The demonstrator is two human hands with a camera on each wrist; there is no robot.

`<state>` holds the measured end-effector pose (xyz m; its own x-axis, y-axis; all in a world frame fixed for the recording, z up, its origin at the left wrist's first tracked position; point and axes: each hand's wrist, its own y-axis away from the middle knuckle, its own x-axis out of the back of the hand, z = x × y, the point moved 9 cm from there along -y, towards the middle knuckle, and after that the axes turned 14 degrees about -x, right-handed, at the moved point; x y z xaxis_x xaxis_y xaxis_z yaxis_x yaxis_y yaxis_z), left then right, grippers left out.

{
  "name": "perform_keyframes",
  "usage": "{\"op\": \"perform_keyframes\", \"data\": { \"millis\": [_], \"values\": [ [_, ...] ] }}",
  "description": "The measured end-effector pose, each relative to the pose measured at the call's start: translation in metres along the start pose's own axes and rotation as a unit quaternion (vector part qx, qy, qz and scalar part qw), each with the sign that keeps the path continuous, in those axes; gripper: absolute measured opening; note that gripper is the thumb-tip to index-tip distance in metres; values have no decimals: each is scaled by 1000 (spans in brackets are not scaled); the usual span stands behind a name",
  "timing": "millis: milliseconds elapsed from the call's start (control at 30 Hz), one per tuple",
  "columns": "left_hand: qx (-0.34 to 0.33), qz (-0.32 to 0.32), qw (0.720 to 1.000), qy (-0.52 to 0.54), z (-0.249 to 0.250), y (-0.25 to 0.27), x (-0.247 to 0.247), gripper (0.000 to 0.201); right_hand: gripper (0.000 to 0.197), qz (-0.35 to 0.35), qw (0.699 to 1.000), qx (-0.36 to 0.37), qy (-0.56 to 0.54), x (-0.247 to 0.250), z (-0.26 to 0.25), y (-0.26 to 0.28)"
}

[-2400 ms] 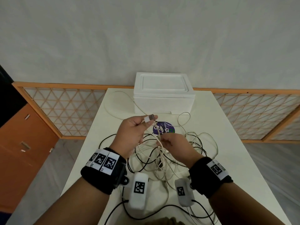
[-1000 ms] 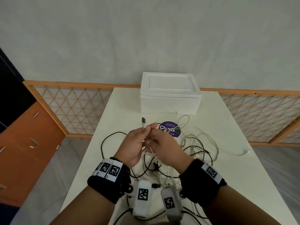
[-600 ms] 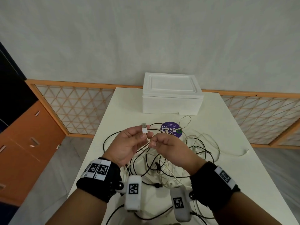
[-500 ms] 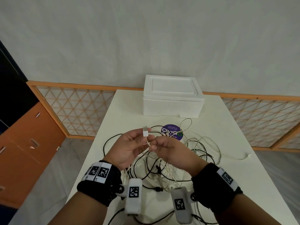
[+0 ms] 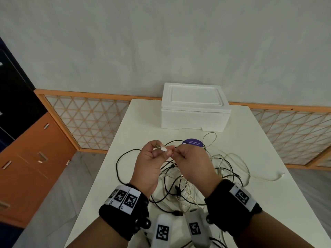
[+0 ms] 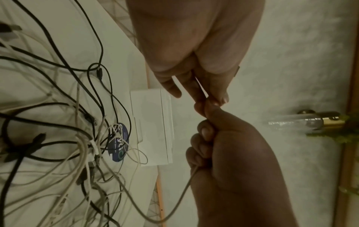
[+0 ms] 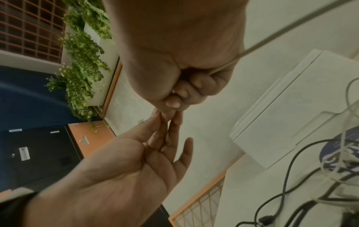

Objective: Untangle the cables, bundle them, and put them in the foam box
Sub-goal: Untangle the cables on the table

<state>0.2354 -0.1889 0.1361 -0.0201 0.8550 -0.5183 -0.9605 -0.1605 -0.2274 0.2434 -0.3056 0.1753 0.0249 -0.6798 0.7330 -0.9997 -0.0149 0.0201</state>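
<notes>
Left hand pinching the metal-tipped plug of a thin white cable; right hand fisted round it alongside. Beneath, black and white cables tangled on the smooth white table. Blocky, lidded foam box beyond, near the plaster wall.

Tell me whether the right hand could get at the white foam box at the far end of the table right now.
Probably not yet: the right hand grips a white cable, though nothing blocks the closed white foam box.

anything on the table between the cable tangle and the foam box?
Head view: a purple round sticker lies between the cable tangle and the foam box, with one white cable loop beside it; otherwise bare tabletop.
</notes>
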Motion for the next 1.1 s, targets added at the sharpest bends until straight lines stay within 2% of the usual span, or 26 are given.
{"op": "perform_keyframes", "data": {
  "millis": [67,133,200,267,333,433,467,533,600,667,700,767,900,1000,1100],
  "values": [
    [-16,-4,1000,-20,-1,2,0,25,20,17,999,-18,35,3,2,-1],
    [1,0,1000,-5,-6,4,2,23,23,23,998,-12,66,5,3,0],
    [56,-1,998,26,-20,8,2,19,21,38,998,20,51,8,-1,5],
    [109,-14,994,29,-34,16,-1,19,16,33,998,49,-10,8,-2,12],
    [104,3,994,28,-35,18,1,17,17,-24,996,38,-81,1,5,14],
    [60,47,996,40,-21,11,12,23,29,-140,978,-56,-143,-18,30,15],
    [52,51,997,35,-18,10,14,20,30,-154,974,-83,-144,-22,39,15],
    [42,36,998,-4,-16,14,12,19,31,-122,982,-107,-101,-20,52,13],
    [27,33,998,-53,-16,20,9,27,42,-42,993,-101,33,-11,57,11],
    [17,59,997,-55,-13,24,10,23,56,29,979,-64,189,-3,51,14],
    [19,77,996,-43,-13,24,12,20,60,39,971,-34,232,-5,48,17],
    [33,116,993,-12,-16,23,23,17,63,32,968,13,248,-9,46,22],
    [37,244,968,41,-11,19,73,17,59,-23,968,-36,246,10,82,16],
    [29,336,934,119,5,13,151,33,53,15,975,-60,214,58,112,14],
    [51,390,914,101,16,19,236,44,48,57,972,-76,214,107,145,17]
  ]
}}
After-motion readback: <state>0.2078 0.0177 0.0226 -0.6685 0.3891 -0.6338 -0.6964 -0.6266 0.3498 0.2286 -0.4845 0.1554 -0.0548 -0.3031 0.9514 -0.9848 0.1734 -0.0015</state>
